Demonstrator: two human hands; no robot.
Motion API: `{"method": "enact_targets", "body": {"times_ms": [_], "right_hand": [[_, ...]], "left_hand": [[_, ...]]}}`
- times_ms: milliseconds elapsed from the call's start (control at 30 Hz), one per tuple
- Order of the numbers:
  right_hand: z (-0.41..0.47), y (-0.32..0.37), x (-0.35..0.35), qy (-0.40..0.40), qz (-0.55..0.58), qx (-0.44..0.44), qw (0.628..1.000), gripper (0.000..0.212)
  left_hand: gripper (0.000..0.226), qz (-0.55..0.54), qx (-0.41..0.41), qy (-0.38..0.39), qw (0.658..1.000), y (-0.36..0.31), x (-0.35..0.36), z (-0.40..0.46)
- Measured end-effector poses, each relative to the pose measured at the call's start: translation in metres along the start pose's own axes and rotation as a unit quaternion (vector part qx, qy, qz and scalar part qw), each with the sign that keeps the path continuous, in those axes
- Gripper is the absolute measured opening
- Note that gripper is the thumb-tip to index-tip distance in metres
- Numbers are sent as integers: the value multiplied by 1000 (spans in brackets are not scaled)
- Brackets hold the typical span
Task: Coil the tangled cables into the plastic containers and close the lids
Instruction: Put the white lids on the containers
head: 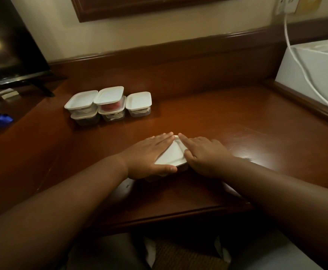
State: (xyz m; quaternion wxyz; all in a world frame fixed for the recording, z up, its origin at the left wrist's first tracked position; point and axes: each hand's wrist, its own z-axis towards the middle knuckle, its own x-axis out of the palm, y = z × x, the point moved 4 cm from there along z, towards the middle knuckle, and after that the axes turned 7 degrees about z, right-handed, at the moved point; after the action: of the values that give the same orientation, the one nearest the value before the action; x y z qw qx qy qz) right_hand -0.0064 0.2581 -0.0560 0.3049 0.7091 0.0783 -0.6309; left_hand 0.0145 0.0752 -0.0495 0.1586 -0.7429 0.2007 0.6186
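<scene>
Head view is hiding most of the container (155, 177) under both hands; only a sliver of its clear wall is showing below the left thumb, and its contents cannot be made out. Its white lid (172, 155) is peeking out as a triangle between the hands. Left hand (149, 155) is lying flat on the lid's left half, fingers straight and together, thumb reaching along the near edge. Right hand (204, 152) is pressing on the right half, index finger stretched along the lid's far right edge, the other fingers looking loosely bent (not gripping anything, as far as I can tell). Container is sitting on the wooden desk (227, 117) near its front edge.

Five more lidded containers (109, 103) are standing further back to the left, some stacked in pairs: one is showing something red inside, others pale cable, one something dark and unclear. Screen (9, 45) at far left is getting cut off by the frame. White box (311, 73) at right is also cut off, with a white cord (299, 61) running over it from a wall socket (286, 4). No writing or labels are readable anywhere.
</scene>
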Motion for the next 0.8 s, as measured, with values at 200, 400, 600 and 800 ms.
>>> {"method": "enact_targets", "body": {"times_ms": [200,400,600,800], "right_hand": [[4,2,-2,54,33,32,998,58],[23,-3,-11,27,116,111,987,59],[42,-4,-21,-57,107,175,977,44],[61,12,-11,-46,239,130,961,41]], "left_hand": [[98,-32,-47,-32,998,-5,-5,-2],[75,-117,-129,-119,978,-25,-13,-12],[77,-26,-21,-65,997,-30,-2,-34],[75,33,-36,-85,995,-7,17,-31]]}}
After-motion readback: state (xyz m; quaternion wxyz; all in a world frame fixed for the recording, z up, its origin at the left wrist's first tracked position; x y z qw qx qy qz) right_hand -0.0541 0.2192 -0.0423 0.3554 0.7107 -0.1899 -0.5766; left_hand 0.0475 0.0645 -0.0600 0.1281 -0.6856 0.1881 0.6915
